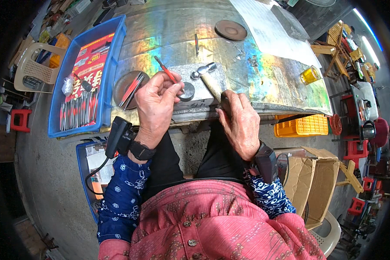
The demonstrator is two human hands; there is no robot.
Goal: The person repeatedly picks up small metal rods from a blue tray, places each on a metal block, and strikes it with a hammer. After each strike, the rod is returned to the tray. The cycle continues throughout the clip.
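Note:
Between its thumb and fingers, my left hand point(157, 106) pinches a slim red-and-black pointed tool point(166, 70), tilted with one end up and away. My right hand point(239, 121) is closed round the lower end of a hammer's wooden handle point(211, 86). The metal hammer head point(206, 69) rests over a pale stone-like block point(210, 77) at the table's near edge. On that block, just right of my left hand, sits a dark round metal disc point(186, 92). Several similar slim tools point(132, 90) lie on a brown round dish point(122, 83) left of my left hand.
A blue tray point(60, 93) at the left holds rows of slim tools point(80, 110) and red printed cards point(93, 52). Farther off are another tool point(196, 44), a second brown dish point(231, 30), small metal bits point(252, 60) and a yellow jar point(310, 75). A cardboard box point(310, 173) stands lower right.

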